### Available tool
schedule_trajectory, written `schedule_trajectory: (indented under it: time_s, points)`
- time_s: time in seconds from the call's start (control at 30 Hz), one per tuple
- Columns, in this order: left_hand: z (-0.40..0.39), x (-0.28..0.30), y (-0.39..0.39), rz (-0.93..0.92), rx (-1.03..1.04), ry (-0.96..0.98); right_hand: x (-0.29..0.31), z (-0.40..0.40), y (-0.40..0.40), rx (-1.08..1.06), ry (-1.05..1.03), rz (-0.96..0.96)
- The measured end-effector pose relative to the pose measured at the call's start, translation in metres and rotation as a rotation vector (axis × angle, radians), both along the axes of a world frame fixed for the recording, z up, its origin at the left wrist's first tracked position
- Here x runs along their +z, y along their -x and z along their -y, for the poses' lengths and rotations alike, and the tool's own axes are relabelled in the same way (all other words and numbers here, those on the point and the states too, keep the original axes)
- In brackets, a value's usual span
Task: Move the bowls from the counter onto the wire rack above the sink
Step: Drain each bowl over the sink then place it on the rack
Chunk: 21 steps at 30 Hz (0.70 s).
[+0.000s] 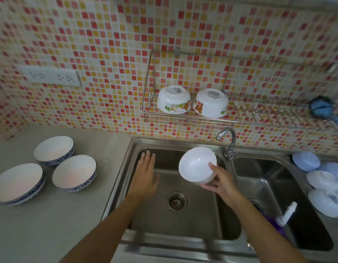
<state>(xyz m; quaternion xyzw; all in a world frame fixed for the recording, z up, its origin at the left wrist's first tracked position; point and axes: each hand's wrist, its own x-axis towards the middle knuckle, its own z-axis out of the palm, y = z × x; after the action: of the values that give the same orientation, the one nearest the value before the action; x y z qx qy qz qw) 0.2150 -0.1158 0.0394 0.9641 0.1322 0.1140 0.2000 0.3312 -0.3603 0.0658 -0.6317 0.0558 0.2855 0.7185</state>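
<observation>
My right hand (220,182) grips a plain white bowl (196,164) by its rim, tilted on its side over the left sink basin, its inside facing me. My left hand (146,172) hovers flat and empty over the same basin, fingers spread. Three white bowls with blue patterned rims sit upright on the counter at left: one at the back (53,149), one in the middle (74,172), one at the front left (18,184). On the wire rack (259,114) two cartoon-printed white bowls rest upside down, one on the left (173,99) and one beside it (211,103).
A chrome faucet (228,141) stands between the two sink basins (183,215). Several pale blue and white lids or dishes (323,183) lie on the sink's right edge. A blue scrubber (321,108) hangs at the rack's right end. A brush (286,213) leans in the right basin. A wall socket (50,75) is at left.
</observation>
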Motion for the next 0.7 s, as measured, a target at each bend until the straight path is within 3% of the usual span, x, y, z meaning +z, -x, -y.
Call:
schedule_trajectory:
  time_s: [0.2,0.47,0.6,0.7]
  points:
    - [-0.018,0.108,-0.069,0.334,0.014,-0.181,0.047,0.005,-0.014,0.072,-0.107,-0.071]
    - [-0.048,0.130,-0.105,0.091,-0.012,-0.285,0.111,-0.011,-0.029,0.187,-0.325,-0.068]
    - [-0.052,0.128,-0.109,0.055,-0.014,-0.318,0.150,-0.030,-0.045,0.119,-0.429,0.002]
    - [-0.055,0.130,-0.110,0.021,-0.030,-0.324,0.178,-0.051,-0.058,0.043,-0.372,0.132]
